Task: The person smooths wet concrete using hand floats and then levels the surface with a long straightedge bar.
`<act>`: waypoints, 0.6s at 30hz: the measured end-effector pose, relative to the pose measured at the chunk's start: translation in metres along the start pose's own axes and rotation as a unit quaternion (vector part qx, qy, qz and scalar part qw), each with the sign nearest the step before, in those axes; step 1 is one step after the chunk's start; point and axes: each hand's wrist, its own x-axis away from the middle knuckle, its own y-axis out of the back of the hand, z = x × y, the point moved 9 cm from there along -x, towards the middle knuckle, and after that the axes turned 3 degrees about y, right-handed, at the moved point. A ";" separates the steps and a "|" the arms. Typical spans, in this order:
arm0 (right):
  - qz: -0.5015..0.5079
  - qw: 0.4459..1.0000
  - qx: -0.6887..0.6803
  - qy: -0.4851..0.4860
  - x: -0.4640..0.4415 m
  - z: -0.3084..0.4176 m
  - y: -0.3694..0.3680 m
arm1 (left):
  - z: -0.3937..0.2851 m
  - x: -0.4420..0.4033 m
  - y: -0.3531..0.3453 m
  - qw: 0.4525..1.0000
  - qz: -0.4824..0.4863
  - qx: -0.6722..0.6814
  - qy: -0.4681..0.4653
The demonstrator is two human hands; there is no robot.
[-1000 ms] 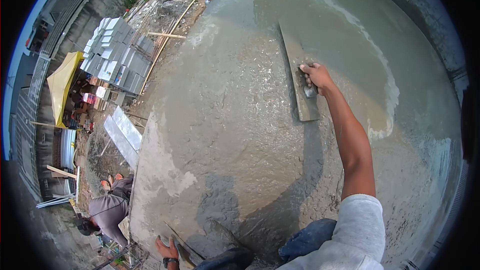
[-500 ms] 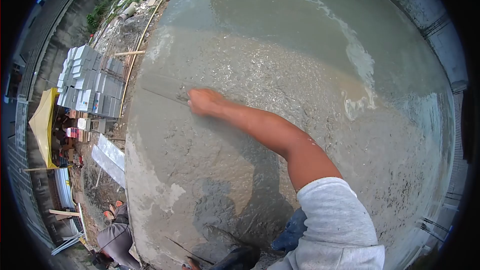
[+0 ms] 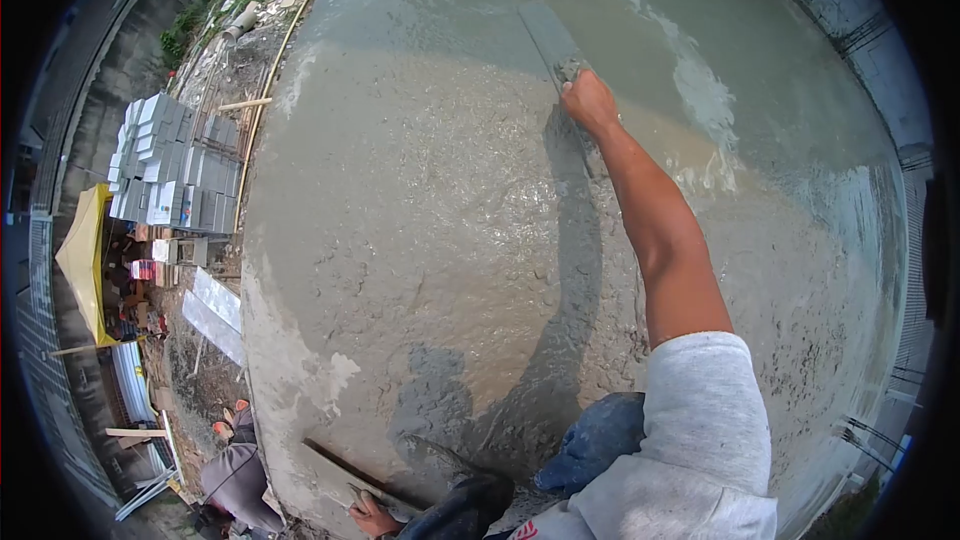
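Note:
My right hand (image 3: 592, 102) is stretched far out over wet concrete (image 3: 450, 190), its fingers closed round the handle of a long flat finishing trowel (image 3: 548, 35). The blade lies on or just above the slurry, one edge tilted up. My left hand (image 3: 374, 516) is at the bottom of the view, beside my bent knee. It grips a second long, flat trowel (image 3: 345, 470) resting on the concrete near the slab's left side. My fingers partly hide both handles.
Rough, wet concrete stretches right; watery slurry (image 3: 440, 15) covers the far part. Beyond the slab's left edge are stacked pale blocks (image 3: 165, 165), a yellow canopy (image 3: 88, 265), flat panels (image 3: 213, 312) and a crouching person (image 3: 238, 480). A wall (image 3: 850, 0) borders the far right.
My right hand has swept the trowel from the left side rightward and farther away. My left hand and its trowel show more fully at the bottom.

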 end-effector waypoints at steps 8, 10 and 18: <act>0.144 0.978 -0.153 -0.011 0.157 -0.055 0.036 | -0.149 -0.096 0.002 0.972 0.115 0.137 -0.152; 0.250 0.957 -0.146 0.023 0.219 -0.037 0.030 | -0.209 -0.100 0.004 0.960 0.136 0.129 -0.207; 0.513 0.837 0.101 0.162 0.396 -0.074 0.016 | -0.339 -0.091 -0.042 0.904 0.266 0.194 -0.273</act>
